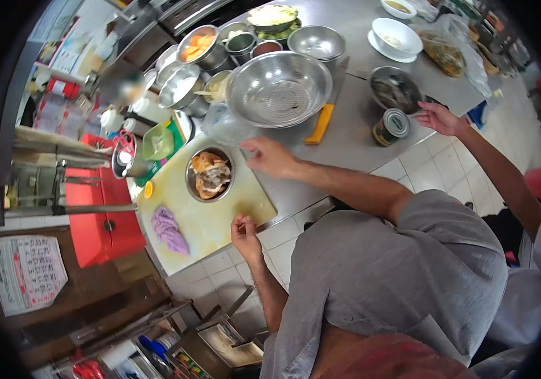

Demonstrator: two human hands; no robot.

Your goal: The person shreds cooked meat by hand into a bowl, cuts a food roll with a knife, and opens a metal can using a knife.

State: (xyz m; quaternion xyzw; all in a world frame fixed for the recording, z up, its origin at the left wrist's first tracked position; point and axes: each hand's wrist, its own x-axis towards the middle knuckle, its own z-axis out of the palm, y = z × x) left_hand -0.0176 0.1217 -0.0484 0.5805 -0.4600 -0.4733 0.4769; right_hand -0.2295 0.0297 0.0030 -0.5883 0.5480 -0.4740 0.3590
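You are in a kitchen, professional rather than domestic in appearance. Note the long stainless-steel worktable (360, 104), its cluster of metal bowls (217, 62), one filled with cut orange pieces (197, 46), the large perforated colander (281, 79), the yellow-handled knife (319, 124) and the broad cutting board (220, 222) before you. A tin can (391, 127) stands near the edge; white floor tiles (419, 170) show below, and a second person (497, 163) is at the same worktable.

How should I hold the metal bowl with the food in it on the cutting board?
I'd hold the bowl by opposite sides of its rim, left hand from the left, right hand from the right. It's round and upright, with food heaped in the middle, so the edge looks easiest.
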